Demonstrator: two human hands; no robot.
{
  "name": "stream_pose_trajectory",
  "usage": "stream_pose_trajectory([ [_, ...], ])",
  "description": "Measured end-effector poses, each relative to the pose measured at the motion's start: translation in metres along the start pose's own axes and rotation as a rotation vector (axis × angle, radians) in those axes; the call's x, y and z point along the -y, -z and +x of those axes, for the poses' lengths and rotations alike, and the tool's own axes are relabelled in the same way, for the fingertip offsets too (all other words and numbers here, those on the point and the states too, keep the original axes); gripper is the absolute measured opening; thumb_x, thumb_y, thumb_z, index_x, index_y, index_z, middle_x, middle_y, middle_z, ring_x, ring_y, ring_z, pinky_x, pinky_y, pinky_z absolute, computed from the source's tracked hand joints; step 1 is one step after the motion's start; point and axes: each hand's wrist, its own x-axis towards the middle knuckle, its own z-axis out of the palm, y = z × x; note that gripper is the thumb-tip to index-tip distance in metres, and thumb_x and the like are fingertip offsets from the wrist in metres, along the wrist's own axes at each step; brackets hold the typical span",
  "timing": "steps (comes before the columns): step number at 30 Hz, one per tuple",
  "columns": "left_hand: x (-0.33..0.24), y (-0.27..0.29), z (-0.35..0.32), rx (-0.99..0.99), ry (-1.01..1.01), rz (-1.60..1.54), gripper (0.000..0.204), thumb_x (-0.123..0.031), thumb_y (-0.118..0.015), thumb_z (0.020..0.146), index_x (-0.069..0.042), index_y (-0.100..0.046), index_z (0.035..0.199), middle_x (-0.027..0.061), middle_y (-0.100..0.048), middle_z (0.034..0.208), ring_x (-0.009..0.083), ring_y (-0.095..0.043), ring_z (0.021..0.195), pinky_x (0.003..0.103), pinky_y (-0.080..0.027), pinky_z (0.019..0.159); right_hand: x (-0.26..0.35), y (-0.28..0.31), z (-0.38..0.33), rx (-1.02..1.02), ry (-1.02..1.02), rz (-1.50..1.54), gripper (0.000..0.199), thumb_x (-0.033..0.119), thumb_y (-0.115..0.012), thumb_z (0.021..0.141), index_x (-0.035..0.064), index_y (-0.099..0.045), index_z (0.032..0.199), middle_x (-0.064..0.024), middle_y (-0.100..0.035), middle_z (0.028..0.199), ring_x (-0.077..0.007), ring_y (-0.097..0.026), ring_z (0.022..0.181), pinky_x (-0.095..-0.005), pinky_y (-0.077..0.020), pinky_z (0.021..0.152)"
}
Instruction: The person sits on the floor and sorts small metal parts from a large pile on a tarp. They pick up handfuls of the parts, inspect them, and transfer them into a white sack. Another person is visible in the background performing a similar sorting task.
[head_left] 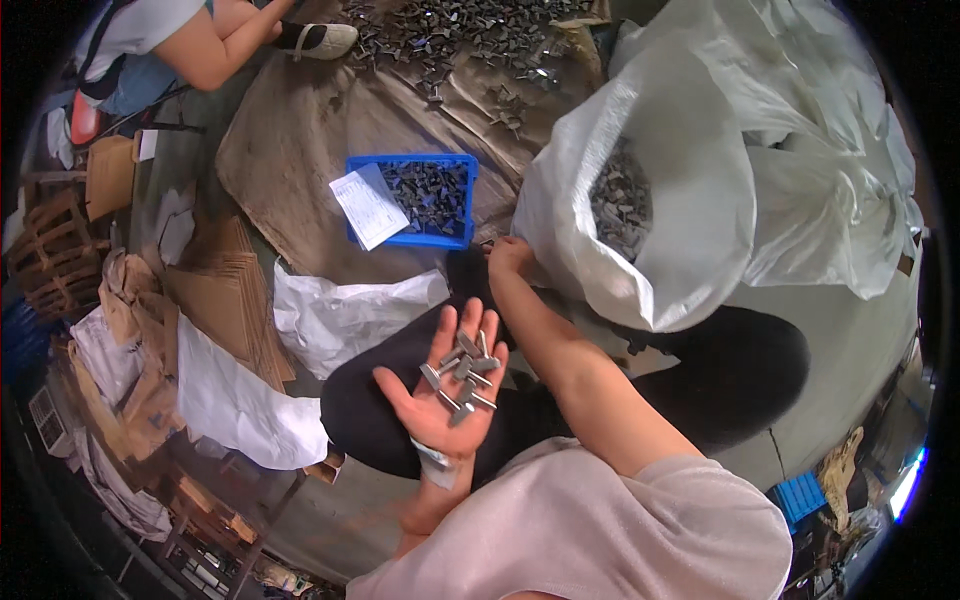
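Note:
My left hand is palm up over my dark-trousered leg, its fingers stretched out. Several small grey metal T-head bolts lie loosely across its palm and fingers. My right hand is farther forward, between the blue crate and the big white sack. Its fingers are curled, and I cannot make out what, if anything, is in them. The sack's mouth gapes toward me, with many similar metal pieces inside. More of them fill the blue crate, and a printed paper sheet rests across its left side.
A brown cloth covers the floor ahead, with a heap of metal pieces at its far end. Another person's arm shows at the far left. Stacked cardboard and white sacking lie left. A small blue crate stands lower right.

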Motion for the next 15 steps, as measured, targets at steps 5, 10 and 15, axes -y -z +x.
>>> stream_pose_trajectory([
  [5, 0.001, 0.000, -0.001, -0.032, 0.011, -0.038, 0.100, -0.076, -0.041, 0.078, -0.003, -0.024, 0.144, 0.0167, -0.014, 0.152, 0.0311, -0.009, 0.142, 0.048, -0.016, 0.114, 0.036, 0.005, -0.006, 0.075, 0.486, -0.393, 0.019, 0.013, -0.057, 0.076, -0.0001, -0.069, 0.084, -0.0220, -0.065, 0.083, -0.0385, -0.063, 0.080, -0.0464, -0.0494, 0.075],
  [10, -0.001, 0.001, -0.001, -0.014, 0.023, -0.038, 0.101, -0.077, -0.041, 0.077, -0.004, -0.024, 0.144, 0.0159, -0.014, 0.152, 0.0302, -0.009, 0.142, 0.047, -0.016, 0.114, 0.046, 0.011, 0.000, 0.171, 0.605, -0.630, 0.022, 0.010, -0.053, 0.077, -0.0017, -0.067, 0.090, -0.0239, -0.065, 0.086, -0.0405, -0.062, 0.087, -0.0472, -0.0485, 0.079],
  [15, 0.000, 0.001, -0.003, 0.031, 0.011, 0.001, 0.100, -0.076, -0.042, 0.077, -0.004, -0.025, 0.144, 0.0152, -0.014, 0.153, 0.0294, -0.011, 0.142, 0.046, -0.017, 0.114, 0.025, 0.039, 0.006, 0.408, 0.461, -0.428, 0.036, 0.006, -0.053, 0.078, -0.0057, -0.059, 0.112, -0.0217, -0.067, 0.086, -0.0263, -0.068, 0.073, -0.0363, -0.0539, 0.064],
])
